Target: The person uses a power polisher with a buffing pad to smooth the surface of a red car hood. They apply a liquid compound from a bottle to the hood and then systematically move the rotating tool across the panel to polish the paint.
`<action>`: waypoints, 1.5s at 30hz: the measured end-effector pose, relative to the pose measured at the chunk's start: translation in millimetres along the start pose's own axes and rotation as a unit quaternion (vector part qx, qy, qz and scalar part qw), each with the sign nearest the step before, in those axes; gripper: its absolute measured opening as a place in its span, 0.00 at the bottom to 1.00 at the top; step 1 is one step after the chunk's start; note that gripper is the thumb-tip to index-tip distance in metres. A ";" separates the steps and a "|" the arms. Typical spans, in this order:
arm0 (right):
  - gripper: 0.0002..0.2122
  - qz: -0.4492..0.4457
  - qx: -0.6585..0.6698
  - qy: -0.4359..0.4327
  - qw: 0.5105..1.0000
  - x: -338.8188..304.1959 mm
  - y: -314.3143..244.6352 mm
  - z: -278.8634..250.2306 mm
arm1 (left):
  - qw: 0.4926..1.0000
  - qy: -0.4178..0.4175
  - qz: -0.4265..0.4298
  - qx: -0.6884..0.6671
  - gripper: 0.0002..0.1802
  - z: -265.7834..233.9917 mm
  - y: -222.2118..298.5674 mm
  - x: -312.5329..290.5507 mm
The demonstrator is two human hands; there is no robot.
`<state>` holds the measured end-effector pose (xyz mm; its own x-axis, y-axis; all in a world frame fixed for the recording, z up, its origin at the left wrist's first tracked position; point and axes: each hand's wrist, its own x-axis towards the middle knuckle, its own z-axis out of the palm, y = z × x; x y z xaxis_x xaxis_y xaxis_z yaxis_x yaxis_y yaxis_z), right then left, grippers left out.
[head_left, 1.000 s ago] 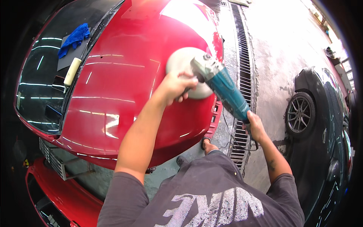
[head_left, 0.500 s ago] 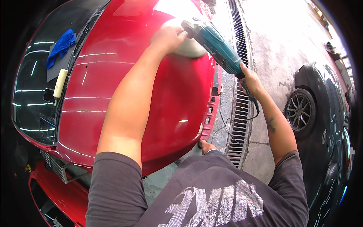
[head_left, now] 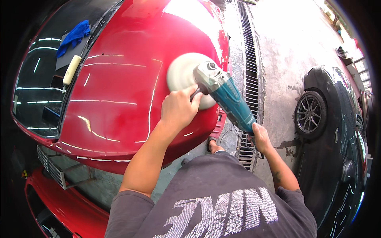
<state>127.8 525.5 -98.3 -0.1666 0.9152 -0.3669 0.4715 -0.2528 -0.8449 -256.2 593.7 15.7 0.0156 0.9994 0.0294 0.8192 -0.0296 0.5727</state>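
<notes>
A teal and silver polisher (head_left: 233,101) lies across the right part of a red car hood (head_left: 115,85). Its round, whitish pad (head_left: 180,75) rests against the paint, its edge slightly blurred. My left hand (head_left: 179,106) is closed around the black side handle (head_left: 197,92) near the polisher's head. At the tool's rear end, my right hand (head_left: 262,139) is wrapped round the grip, which is partly hidden by the fingers. A black power cord (head_left: 232,133) loops down behind that hand.
On the windshield (head_left: 39,75) lie a blue cloth (head_left: 74,37), a pale bottle (head_left: 72,70) and a dark phone-like object (head_left: 50,115). A floor drain grate (head_left: 251,67) runs right of the hood. A dark car (head_left: 337,158) stands farther right. Another red car (head_left: 65,202) and a metal rack (head_left: 53,166) are at lower left.
Both hands have drawn the polisher nearer to me along the hood. The pad has moved from the far right part toward the middle of the hood's right side.
</notes>
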 end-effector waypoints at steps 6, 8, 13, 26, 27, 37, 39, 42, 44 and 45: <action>0.33 -0.018 -0.022 -0.038 0.999 -67.6 6.7 24.8 | 1.000 0.004 -0.026 -0.012 0.24 -10.3 -3.5 -104.3; 0.32 -0.069 -0.026 -0.026 0.997 -79.8 32.7 22.9 | 1.000 -0.009 -0.030 0.005 0.25 -10.7 7.1 -118.7; 0.32 -0.043 -0.036 0.058 0.997 -83.5 57.7 6.0 | 0.999 -0.034 -0.008 -0.005 0.23 19.9 33.4 -90.5; 0.31 0.041 0.028 0.065 0.997 91.8 -17.3 -77.3 | 0.993 -0.043 0.034 0.109 0.23 47.2 51.2 196.8; 0.31 0.047 0.028 0.068 0.996 96.2 -26.1 -76.9 | 0.992 -0.046 0.038 0.115 0.23 42.3 49.7 204.1; 0.26 0.065 0.035 0.003 0.997 5.1 -7.6 -65.2 | 0.996 -0.065 -0.014 0.055 0.21 36.6 54.6 86.1; 0.26 0.063 0.045 -0.003 0.997 -11.5 5.7 -60.4 | 0.997 -0.061 -0.010 0.046 0.20 37.6 55.8 62.8; 0.27 0.068 0.060 -0.008 0.996 -34.5 13.4 -52.4 | 0.997 -0.072 -0.006 0.038 0.19 33.9 58.4 38.7; 0.28 0.072 0.078 -0.011 0.994 -52.0 22.5 -41.6 | 0.997 -0.072 0.004 0.035 0.19 34.4 55.1 21.5; 0.28 0.077 0.080 -0.008 0.994 -62.4 26.4 -34.8 | 0.997 -0.076 0.005 0.032 0.19 34.7 53.6 11.8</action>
<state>180.8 472.6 -84.2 -0.1181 0.8568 -0.5020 0.3488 -0.4375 -0.8288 -192.2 604.5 18.3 0.1072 0.9900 -0.0916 0.8533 -0.0443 0.5195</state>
